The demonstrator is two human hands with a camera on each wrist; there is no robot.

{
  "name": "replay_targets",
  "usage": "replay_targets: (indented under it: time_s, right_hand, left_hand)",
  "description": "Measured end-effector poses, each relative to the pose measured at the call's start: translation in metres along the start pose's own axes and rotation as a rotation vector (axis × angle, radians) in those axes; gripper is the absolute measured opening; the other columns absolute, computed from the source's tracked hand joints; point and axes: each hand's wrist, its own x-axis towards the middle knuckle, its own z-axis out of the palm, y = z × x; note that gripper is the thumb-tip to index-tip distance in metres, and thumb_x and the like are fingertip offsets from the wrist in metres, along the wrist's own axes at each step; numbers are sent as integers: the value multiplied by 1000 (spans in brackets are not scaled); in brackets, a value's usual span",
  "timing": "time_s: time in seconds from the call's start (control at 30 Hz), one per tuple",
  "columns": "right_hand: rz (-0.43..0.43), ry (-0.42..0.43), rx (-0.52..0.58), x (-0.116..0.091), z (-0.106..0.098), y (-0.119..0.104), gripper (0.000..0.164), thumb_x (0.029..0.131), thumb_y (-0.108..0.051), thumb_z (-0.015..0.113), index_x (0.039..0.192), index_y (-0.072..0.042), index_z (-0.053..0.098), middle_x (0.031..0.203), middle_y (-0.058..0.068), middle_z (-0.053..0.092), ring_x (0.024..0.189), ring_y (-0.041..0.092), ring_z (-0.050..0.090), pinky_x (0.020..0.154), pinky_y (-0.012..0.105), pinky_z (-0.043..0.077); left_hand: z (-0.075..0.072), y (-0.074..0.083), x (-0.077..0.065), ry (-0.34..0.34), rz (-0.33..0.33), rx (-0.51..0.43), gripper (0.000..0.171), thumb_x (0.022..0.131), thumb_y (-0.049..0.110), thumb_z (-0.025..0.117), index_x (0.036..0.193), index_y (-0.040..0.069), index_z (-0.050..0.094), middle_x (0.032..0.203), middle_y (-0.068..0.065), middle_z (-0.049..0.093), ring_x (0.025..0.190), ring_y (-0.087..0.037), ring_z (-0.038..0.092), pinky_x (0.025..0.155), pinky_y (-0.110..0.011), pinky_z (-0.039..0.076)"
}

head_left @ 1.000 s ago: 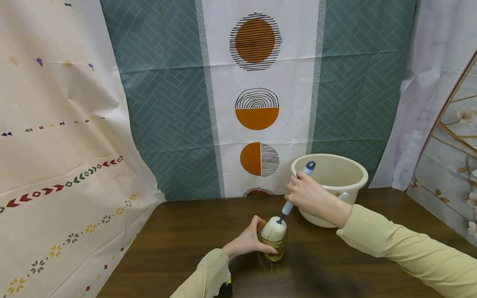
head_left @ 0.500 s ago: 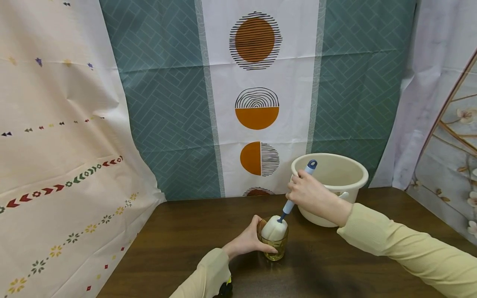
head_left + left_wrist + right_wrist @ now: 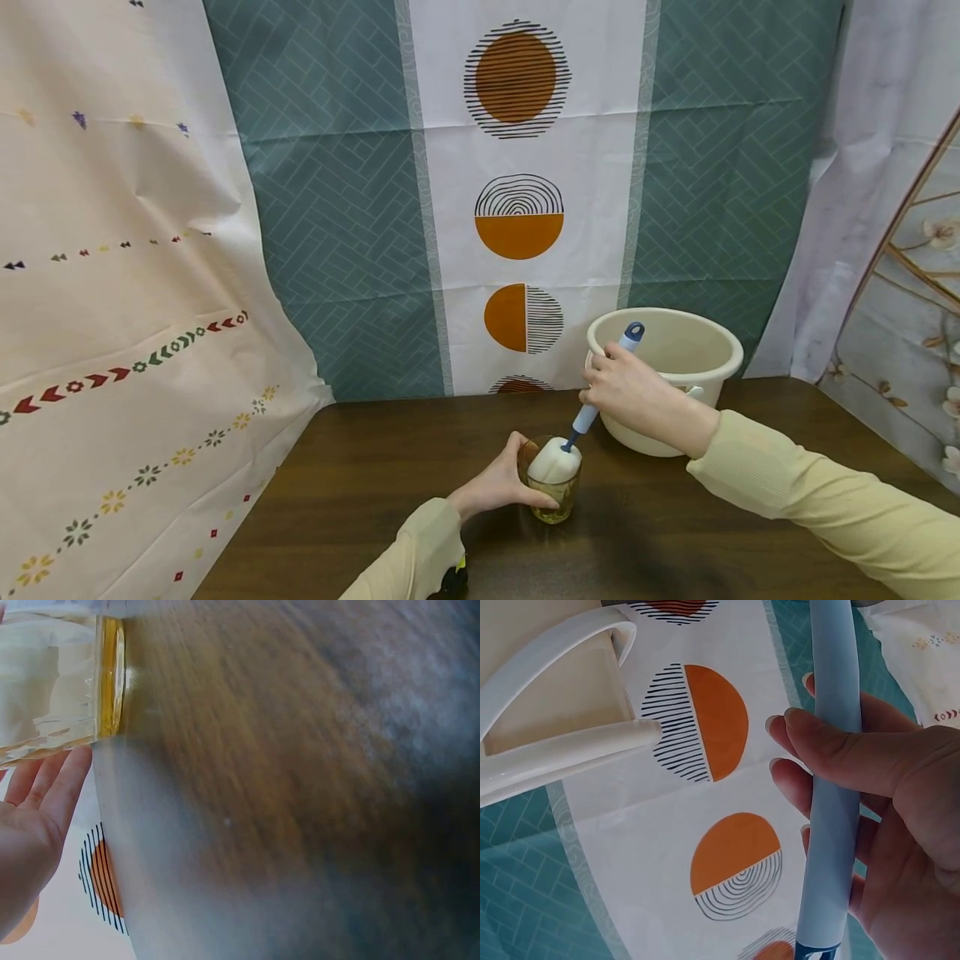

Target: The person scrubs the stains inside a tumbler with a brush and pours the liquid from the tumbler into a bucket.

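Note:
An amber glass cup (image 3: 553,502) stands on the brown table, and my left hand (image 3: 498,483) grips it from the left with thumb and fingers around its side. My right hand (image 3: 637,392) holds the light blue handle (image 3: 835,817) of a sponge brush, fingers and thumb wrapped round it. The brush slants down to the left, its white sponge head (image 3: 553,462) partly inside the cup's mouth. In the left wrist view the cup (image 3: 56,682) shows the pale sponge through its wall, with the fingers (image 3: 66,784) along its side.
Behind my right hand stands a cream bucket (image 3: 663,346) with a handle. A small black and yellow object (image 3: 453,579) lies partly hidden by the left sleeve. Patterned cloths (image 3: 337,208) hang behind and beside the brown table (image 3: 375,467).
The brush handle and my right hand have shifted slightly to the right, and the sponge head has turned or tilted a little in the cup. My left hand keeps its place on the cup.

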Motion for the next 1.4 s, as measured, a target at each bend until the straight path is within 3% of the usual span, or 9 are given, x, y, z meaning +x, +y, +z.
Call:
replay_targets:
  time_s: [0.57, 1.4]
  right_hand:
    - [5, -14, 23, -2, -3, -3, 16, 63, -15, 77, 72, -24, 67, 67, 1, 54, 65, 19, 49, 62, 33, 31]
    - [30, -10, -13, 9, -9, 5, 13, 65, -14, 77, 70, -22, 68, 64, 1, 52, 65, 19, 50, 62, 33, 32]
  left_hand:
    - [2, -1, -1, 6, -31, 3, 65, 66, 23, 82, 110, 10, 35, 102, -1, 48, 92, -14, 48, 79, -30, 40]
    - [1, 1, 1, 7, -22, -12, 64, 66, 21, 82, 107, 11, 33, 105, -1, 46, 93, -14, 49, 80, -32, 39]
